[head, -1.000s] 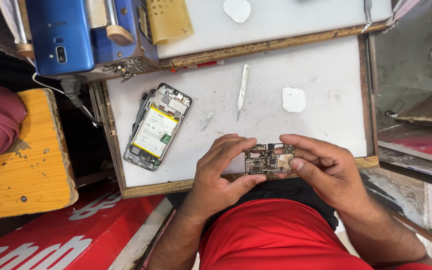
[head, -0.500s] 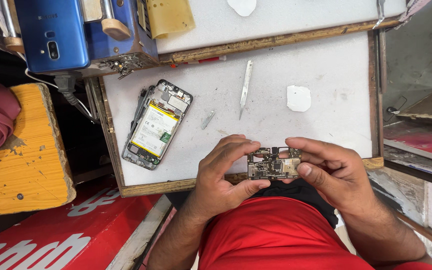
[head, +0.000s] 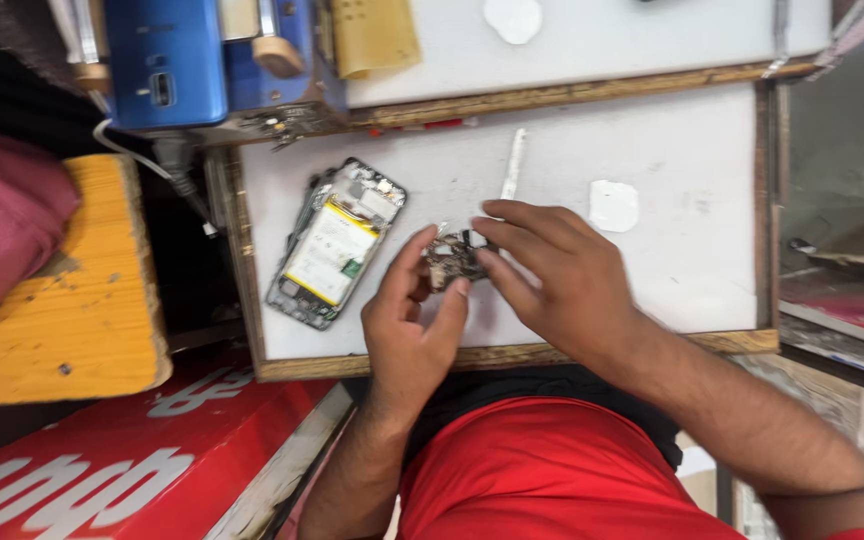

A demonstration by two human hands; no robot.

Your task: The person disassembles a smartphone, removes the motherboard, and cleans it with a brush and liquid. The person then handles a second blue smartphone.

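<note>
White worktop (head: 672,190), wood-edged; opened phone (head: 335,243) lies left of our hands. Left hand (head: 414,320) and right hand (head: 552,275) both pinch a small circuit board (head: 452,262) just above the surface. We judge inspection underway; steady fingertip grip needed.

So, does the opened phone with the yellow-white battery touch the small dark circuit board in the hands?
Apart. The head view shows bare white tabletop between the opened phone and the circuit board, which the left hand and right hand hold.
</note>
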